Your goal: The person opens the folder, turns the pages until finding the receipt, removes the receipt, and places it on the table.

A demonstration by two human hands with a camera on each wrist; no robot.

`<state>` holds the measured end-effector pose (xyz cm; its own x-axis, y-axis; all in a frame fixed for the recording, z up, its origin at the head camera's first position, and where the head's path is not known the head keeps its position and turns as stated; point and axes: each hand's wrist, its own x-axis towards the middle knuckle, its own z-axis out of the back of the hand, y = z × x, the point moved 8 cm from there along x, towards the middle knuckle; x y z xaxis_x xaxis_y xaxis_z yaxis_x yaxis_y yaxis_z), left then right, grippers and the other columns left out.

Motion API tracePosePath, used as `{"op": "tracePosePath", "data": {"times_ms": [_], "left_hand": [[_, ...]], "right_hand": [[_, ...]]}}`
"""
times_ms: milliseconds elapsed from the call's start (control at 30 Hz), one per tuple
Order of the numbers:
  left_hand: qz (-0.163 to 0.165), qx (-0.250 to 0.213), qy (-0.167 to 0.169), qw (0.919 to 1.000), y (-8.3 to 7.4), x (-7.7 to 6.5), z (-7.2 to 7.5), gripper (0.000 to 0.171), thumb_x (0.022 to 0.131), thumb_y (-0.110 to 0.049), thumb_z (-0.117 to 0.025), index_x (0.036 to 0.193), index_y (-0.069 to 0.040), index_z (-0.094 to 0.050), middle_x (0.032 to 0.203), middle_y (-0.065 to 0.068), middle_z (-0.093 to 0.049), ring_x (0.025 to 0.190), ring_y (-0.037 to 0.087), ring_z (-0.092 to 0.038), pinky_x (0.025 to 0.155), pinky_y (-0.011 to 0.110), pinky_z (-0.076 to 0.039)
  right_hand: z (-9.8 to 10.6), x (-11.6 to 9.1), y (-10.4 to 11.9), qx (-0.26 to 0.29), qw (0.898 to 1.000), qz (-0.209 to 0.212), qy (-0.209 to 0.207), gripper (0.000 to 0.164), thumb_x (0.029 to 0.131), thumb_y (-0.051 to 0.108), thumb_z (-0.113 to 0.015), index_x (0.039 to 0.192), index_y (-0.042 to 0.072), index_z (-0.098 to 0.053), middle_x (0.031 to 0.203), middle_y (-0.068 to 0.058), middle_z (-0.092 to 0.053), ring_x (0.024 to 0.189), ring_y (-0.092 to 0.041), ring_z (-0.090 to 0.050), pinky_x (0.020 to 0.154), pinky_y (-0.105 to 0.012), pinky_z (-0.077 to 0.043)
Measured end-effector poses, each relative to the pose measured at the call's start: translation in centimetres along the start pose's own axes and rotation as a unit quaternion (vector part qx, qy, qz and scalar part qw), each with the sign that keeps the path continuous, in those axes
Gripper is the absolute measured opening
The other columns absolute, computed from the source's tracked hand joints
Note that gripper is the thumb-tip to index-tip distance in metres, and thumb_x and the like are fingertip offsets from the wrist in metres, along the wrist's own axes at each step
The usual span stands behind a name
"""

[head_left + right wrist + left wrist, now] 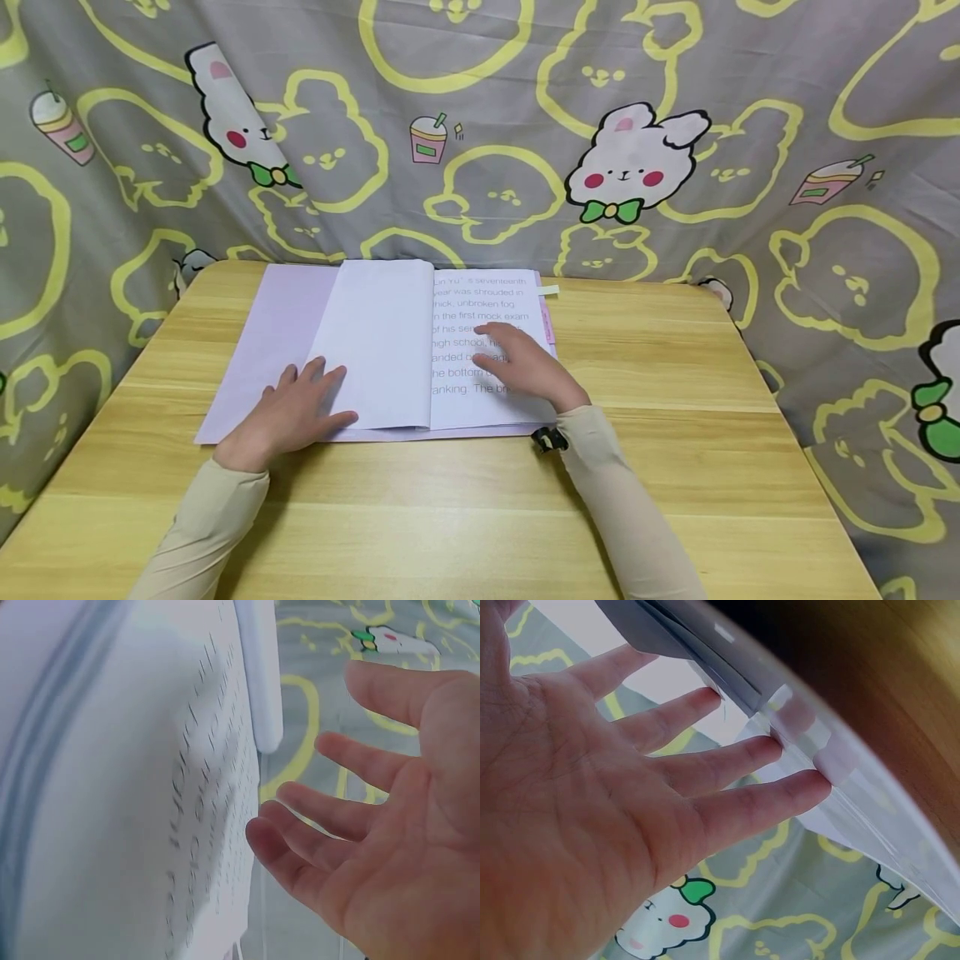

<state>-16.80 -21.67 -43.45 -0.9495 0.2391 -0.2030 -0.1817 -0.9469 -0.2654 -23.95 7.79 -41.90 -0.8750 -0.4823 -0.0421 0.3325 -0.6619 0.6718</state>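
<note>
The open book lies on the desk and serves as reference. Its purple cover shows beyond the left edge of the white leaf.

The left hand is at the book's lower left, fingers spread over cover and leaf. The left wrist view shows 4 fingertips apparently against a glossy surface. That grip is wide and has hold of nothing. The right hand is over the book's right page, fingers loosely bent, thumb and forefinger apart; that grip is also empty. Whether it touches the paper cannot be confirmed.

Risks, as judged: the leaf does not lie fully flat at the book's middle and could spring up or swing rightward if the left hand slides off. A pinch by the right hand at the page edge could catch 2 sheets at once. A careless pass along the book's right edge could bend the pale tab.

Writing: 9 lines of print are visible on the right page. Legible parts include "Lin Yu", "year was shrouded in", "unbroken fog", "mock exam", "bottom" and "ranking". The leaf covers some line starts; the right hand covers other words. The pink label at the book's right edge is too small to read. No brand is discernible.
</note>
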Motion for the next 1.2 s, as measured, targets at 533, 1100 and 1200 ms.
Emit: {"op": "tracePosePath", "data": {"times_ms": [533, 1100, 1200], "left_hand": [[0.003, 0.0, 0.0, 1.0, 0.1, 0.1, -0.3, 0.082, 0.093, -0.055, -0.068, 0.151, -0.002, -0.046, 0.155, 0.037, -0.034, 0.134, 0.072, -0.029, 0.094, 0.085, -0.031], [0.001, 0.006, -0.002, 1.0, 0.0, 0.2, -0.3, 0.081, 0.092, -0.054, -0.069, 0.15, -0.002, -0.048, 0.154, 0.037, -0.036, 0.133, 0.071, -0.031, 0.094, 0.084, -0.033], [0.001, 0.007, -0.002, 1.0, 0.0, 0.2, -0.3, 0.082, 0.092, -0.055, -0.069, 0.15, -0.002, -0.048, 0.154, 0.037, -0.036, 0.132, 0.071, -0.031, 0.093, 0.084, -0.033]], "right_hand": [[3.4, -0.7, -4.1, 0.053, 0.991, -0.113, -0.053, 0.069, 0.102, 0.042, -0.06, 0.159, 0.014, -0.034, 0.164, -0.016, -0.035, 0.153, -0.036, -0.028, 0.122, -0.058, -0.025], [4.4, -1.4, -7.2, 0.103, 0.978, -0.171, -0.061, 0.074, 0.103, 0.041, -0.059, 0.161, 0.009, -0.028, 0.164, -0.021, -0.033, 0.152, -0.035, -0.033, 0.121, -0.052, -0.029], [4.3, -1.4, -7.4, 0.099, 0.978, -0.175, -0.056, 0.074, 0.103, 0.041, -0.059, 0.161, 0.008, -0.027, 0.162, -0.023, -0.036, 0.151, -0.036, -0.034, 0.121, -0.052, -0.03]]}}
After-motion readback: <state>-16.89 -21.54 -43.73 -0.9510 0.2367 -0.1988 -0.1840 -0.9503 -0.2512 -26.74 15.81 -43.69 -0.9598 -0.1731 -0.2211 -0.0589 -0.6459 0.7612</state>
